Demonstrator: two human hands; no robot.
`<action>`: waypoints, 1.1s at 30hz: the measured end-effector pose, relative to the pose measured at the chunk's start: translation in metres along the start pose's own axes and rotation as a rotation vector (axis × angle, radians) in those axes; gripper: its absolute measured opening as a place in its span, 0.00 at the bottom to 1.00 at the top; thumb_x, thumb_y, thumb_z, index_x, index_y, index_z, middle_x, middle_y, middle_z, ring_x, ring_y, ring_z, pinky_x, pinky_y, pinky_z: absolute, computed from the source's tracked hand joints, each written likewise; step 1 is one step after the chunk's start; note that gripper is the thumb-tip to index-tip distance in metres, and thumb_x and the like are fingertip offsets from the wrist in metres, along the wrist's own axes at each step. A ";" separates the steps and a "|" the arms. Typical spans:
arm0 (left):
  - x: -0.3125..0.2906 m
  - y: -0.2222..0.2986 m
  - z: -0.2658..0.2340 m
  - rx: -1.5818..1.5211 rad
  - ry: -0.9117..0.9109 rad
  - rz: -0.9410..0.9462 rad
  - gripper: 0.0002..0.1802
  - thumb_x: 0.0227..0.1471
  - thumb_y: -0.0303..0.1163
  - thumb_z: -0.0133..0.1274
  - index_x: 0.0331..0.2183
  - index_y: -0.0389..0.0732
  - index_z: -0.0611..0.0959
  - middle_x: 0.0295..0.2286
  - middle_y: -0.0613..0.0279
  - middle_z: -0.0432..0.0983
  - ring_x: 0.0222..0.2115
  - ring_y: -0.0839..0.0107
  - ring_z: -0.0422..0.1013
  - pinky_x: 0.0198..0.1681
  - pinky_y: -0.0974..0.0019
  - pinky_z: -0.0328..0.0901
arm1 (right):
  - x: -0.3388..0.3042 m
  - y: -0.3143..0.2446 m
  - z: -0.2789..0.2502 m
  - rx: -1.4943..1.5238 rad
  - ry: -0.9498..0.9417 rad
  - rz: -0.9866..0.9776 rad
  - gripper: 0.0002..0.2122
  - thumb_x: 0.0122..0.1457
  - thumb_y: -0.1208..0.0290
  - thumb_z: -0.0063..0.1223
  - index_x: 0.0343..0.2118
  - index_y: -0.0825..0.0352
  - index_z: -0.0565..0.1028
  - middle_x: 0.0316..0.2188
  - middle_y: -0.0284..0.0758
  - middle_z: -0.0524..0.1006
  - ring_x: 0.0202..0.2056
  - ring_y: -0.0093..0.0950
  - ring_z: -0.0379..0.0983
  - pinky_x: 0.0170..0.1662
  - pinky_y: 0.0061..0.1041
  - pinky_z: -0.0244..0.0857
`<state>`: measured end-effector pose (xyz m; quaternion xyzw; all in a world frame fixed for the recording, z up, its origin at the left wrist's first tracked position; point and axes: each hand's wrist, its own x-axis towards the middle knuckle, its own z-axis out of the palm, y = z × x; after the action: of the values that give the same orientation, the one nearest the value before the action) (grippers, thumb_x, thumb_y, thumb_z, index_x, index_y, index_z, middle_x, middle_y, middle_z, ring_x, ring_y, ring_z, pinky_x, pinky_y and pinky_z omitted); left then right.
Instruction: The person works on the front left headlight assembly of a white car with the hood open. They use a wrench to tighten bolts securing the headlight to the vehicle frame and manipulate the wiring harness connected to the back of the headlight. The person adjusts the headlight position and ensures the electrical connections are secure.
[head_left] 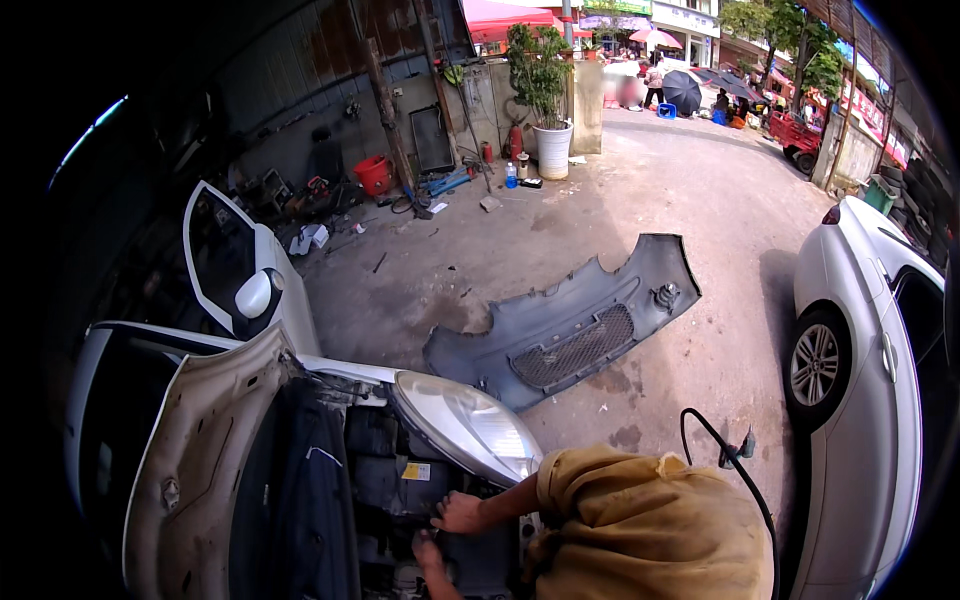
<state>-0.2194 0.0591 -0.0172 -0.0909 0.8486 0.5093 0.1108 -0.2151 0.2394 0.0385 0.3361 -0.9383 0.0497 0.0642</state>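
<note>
Both of my hands are down in the engine bay of a white car, behind its headlight [468, 425]. My right hand [460, 512] reaches in from the brown sleeve [590, 480], its fingers apart and bent over the dark engine parts [385, 470]. Just below it, my left hand [427, 550] comes up from the lower edge with its fingers closed. Whatever lies in those fingers is too small and shaded to make out. A yellow-and-white label [417, 471] sits on a black part beyond my hands. The raised hood [205, 450] stands to the left.
A detached dark bumper [570, 345] lies on the concrete ahead. To the right stands a silver car [860, 400], with a black hose [735, 455] looping nearby. The white car's door [290, 285] is open. By the wall are a red bucket [374, 176] and a potted plant [553, 150].
</note>
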 end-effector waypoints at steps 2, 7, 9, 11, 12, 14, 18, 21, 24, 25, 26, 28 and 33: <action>0.009 -0.017 -0.002 0.032 -0.019 0.009 0.18 0.56 0.35 0.41 0.36 0.30 0.76 0.34 0.46 0.74 0.34 0.53 0.69 0.39 0.56 0.62 | -0.001 -0.005 0.005 0.006 0.018 -0.001 0.09 0.49 0.67 0.47 0.31 0.65 0.72 0.27 0.38 0.74 0.27 0.36 0.73 0.27 0.33 0.65; 0.042 -0.075 -0.012 0.136 -0.115 -0.034 0.18 0.56 0.36 0.40 0.37 0.31 0.77 0.35 0.45 0.74 0.34 0.54 0.70 0.38 0.56 0.63 | 0.006 -0.006 -0.008 -0.001 0.063 -0.111 0.07 0.47 0.66 0.48 0.23 0.63 0.74 0.32 0.37 0.71 0.31 0.33 0.72 0.31 0.31 0.63; 0.046 -0.083 -0.012 -0.088 -0.106 -0.097 0.18 0.56 0.36 0.40 0.38 0.31 0.77 0.35 0.45 0.74 0.34 0.54 0.70 0.38 0.57 0.63 | 0.014 -0.004 -0.011 -0.044 0.176 -0.168 0.07 0.47 0.66 0.48 0.21 0.62 0.75 0.34 0.36 0.70 0.32 0.31 0.70 0.33 0.31 0.62; 0.045 -0.089 -0.016 -0.136 -0.080 -0.137 0.18 0.56 0.36 0.41 0.37 0.31 0.76 0.33 0.46 0.75 0.33 0.55 0.70 0.37 0.57 0.63 | 0.020 -0.005 -0.012 -0.088 0.200 -0.248 0.08 0.47 0.65 0.48 0.21 0.62 0.75 0.32 0.35 0.70 0.34 0.31 0.69 0.34 0.32 0.61; 0.041 -0.067 -0.006 -0.066 -0.104 -0.141 0.18 0.56 0.36 0.41 0.37 0.30 0.76 0.32 0.46 0.75 0.32 0.55 0.70 0.36 0.57 0.64 | 0.014 0.003 -0.006 -0.116 0.195 -0.252 0.08 0.47 0.65 0.48 0.22 0.63 0.75 0.32 0.34 0.71 0.34 0.31 0.69 0.35 0.32 0.60; 0.024 -0.032 -0.007 0.087 -0.105 -0.051 0.17 0.56 0.35 0.41 0.36 0.29 0.76 0.30 0.48 0.75 0.30 0.57 0.70 0.34 0.58 0.64 | 0.011 0.006 -0.001 -0.115 0.195 -0.200 0.09 0.47 0.65 0.47 0.23 0.64 0.76 0.31 0.34 0.71 0.34 0.30 0.68 0.35 0.32 0.59; 0.016 -0.029 -0.001 0.053 -0.027 0.076 0.15 0.57 0.33 0.41 0.33 0.29 0.75 0.26 0.51 0.74 0.26 0.61 0.68 0.31 0.59 0.63 | 0.003 -0.018 0.003 -0.063 0.094 -0.014 0.11 0.49 0.67 0.46 0.29 0.69 0.75 0.29 0.37 0.73 0.32 0.32 0.71 0.34 0.33 0.63; 0.019 -0.043 0.003 -0.166 0.027 -0.004 0.15 0.57 0.33 0.40 0.32 0.29 0.75 0.26 0.52 0.74 0.25 0.63 0.67 0.29 0.60 0.63 | -0.002 -0.035 -0.002 0.245 -0.055 0.308 0.13 0.50 0.70 0.46 0.36 0.73 0.72 0.29 0.41 0.74 0.29 0.37 0.74 0.31 0.36 0.68; 0.024 -0.051 0.006 -0.212 0.050 0.039 0.16 0.57 0.34 0.40 0.32 0.29 0.74 0.27 0.53 0.73 0.26 0.64 0.68 0.28 0.60 0.63 | 0.005 -0.030 -0.002 0.331 -0.123 0.271 0.15 0.50 0.71 0.47 0.40 0.74 0.70 0.29 0.44 0.76 0.29 0.41 0.76 0.30 0.37 0.70; 0.025 -0.051 0.007 -0.203 0.056 0.075 0.16 0.57 0.34 0.40 0.32 0.29 0.74 0.27 0.54 0.73 0.26 0.64 0.68 0.28 0.60 0.63 | 0.009 -0.027 -0.001 0.336 -0.160 0.259 0.15 0.50 0.71 0.47 0.40 0.73 0.70 0.29 0.44 0.77 0.30 0.41 0.76 0.30 0.37 0.70; 0.024 -0.051 0.009 -0.306 0.065 -0.004 0.16 0.57 0.34 0.40 0.32 0.29 0.74 0.28 0.53 0.73 0.26 0.64 0.69 0.28 0.60 0.64 | 0.014 -0.025 0.001 0.342 -0.196 0.245 0.15 0.50 0.71 0.48 0.40 0.73 0.71 0.29 0.44 0.77 0.31 0.41 0.76 0.30 0.38 0.70; 0.009 -0.003 0.020 -0.500 0.053 -0.165 0.16 0.57 0.34 0.39 0.32 0.28 0.73 0.29 0.52 0.73 0.27 0.62 0.70 0.29 0.59 0.65 | 0.012 -0.017 0.008 0.354 -0.243 0.273 0.14 0.51 0.70 0.48 0.40 0.72 0.71 0.29 0.44 0.78 0.32 0.40 0.76 0.31 0.37 0.70; 0.028 -0.038 0.013 -0.375 0.101 -0.060 0.18 0.57 0.35 0.38 0.35 0.26 0.74 0.32 0.46 0.73 0.29 0.58 0.71 0.30 0.58 0.67 | 0.017 -0.030 0.004 0.311 -0.234 0.304 0.13 0.54 0.68 0.44 0.39 0.71 0.71 0.29 0.43 0.78 0.32 0.39 0.77 0.31 0.36 0.70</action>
<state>-0.2347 0.0515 -0.0629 -0.1607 0.7401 0.6499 0.0641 -0.2094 0.2050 0.0392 0.2006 -0.9601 0.1635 -0.1058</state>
